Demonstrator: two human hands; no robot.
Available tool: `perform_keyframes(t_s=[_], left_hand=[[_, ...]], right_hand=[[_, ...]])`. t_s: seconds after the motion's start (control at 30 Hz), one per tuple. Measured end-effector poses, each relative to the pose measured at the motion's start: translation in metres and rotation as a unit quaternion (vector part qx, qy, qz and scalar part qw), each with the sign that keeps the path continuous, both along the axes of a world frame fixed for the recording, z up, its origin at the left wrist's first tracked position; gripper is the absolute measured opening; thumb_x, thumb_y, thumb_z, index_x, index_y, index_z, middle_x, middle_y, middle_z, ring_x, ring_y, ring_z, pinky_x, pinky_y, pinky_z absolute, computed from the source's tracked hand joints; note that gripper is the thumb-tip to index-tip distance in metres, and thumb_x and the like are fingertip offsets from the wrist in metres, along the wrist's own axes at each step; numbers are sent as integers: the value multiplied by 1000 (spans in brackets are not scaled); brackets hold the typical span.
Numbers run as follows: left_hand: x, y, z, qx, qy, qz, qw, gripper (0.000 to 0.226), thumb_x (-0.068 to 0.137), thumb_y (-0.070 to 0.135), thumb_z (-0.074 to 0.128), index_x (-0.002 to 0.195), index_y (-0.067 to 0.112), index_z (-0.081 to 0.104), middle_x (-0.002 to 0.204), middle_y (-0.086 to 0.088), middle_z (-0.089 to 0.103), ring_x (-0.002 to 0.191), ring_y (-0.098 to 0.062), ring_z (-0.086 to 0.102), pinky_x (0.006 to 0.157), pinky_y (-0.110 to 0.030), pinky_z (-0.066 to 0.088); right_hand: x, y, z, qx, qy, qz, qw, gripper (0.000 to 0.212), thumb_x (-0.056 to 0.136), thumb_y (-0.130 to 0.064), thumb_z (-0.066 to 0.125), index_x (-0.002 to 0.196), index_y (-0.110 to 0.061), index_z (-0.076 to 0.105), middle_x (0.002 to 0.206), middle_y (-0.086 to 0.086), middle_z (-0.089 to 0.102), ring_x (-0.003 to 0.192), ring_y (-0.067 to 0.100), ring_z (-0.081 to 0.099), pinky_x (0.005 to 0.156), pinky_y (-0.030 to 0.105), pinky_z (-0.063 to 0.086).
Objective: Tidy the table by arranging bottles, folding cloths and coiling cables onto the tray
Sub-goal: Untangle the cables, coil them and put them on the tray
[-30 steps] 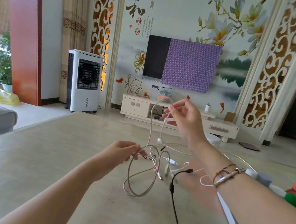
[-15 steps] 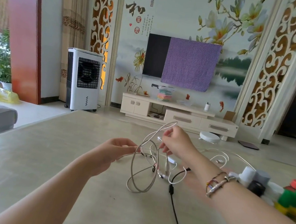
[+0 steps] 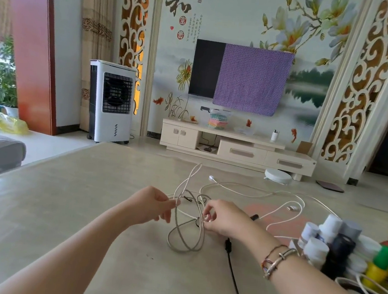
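Two hands are working over the pale surface [image 3: 64,205], and three cables are lying on or above it: one grey, one white, one black. The left hand [image 3: 151,205] is pinching the grey cable [image 3: 185,240] between thumb and fingertips, its grip closed tight on the strand where a tall narrow loop is rising above it. The right hand [image 3: 224,218] is curling its fingers around the same grey cable just beside the left, pinching a strand near a small connector; that grip is also closed on the cord. Below both hands the grey cable is hanging in about two or three loose oval loops, the lowest part touching the surface. It is looking thick, braided and dull grey-beige. The white cable [image 3: 277,202] is sprawling in wide thin curves behind the right hand, with a plug end lying further back. The black cable [image 3: 233,274] is running from near the right wrist toward the bottom edge. At the far right a cluster of bottles [image 3: 335,245] is standing close together, roughly ten, though blur is making an exact count impossible: white caps, one dark, one red, some green on yellow.
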State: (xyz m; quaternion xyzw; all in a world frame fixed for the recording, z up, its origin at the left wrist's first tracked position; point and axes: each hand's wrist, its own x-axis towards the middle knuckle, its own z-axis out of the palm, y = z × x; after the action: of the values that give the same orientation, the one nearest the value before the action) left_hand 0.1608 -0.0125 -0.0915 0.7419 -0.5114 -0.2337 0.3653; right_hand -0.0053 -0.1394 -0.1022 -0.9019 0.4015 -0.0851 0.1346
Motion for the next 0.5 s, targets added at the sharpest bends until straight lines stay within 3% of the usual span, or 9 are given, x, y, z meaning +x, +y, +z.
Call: perform_keyframes(t_s=[0.13,0.3,0.5], left_hand=[[2,-6,-5,-34,21,-16,999,20,93,14,56,82,11,72,62,1,65,62,-18,59,70,-32,54],[-7,-5,1,-61,83,-20,995,19,95,9,53,87,12,70,69,-6,68,54,-8,63,59,-17,50],[-7,5,12,-12,211,-20,977,29,93,16,46,105,24,71,98,6,74,91,-13,65,88,-34,39]], right_hand=[[-1,3,-9,-27,-9,8,1000,20,83,-38,62,102,-30,61,98,-7,44,86,11,56,79,24,44],[8,10,-14,-40,-48,-9,998,17,79,-45,69,89,-32,64,103,-5,43,96,15,58,88,29,45],[12,20,-11,-110,-54,-8,992,13,87,-18,58,78,-28,55,93,-5,52,99,22,58,81,26,36]])
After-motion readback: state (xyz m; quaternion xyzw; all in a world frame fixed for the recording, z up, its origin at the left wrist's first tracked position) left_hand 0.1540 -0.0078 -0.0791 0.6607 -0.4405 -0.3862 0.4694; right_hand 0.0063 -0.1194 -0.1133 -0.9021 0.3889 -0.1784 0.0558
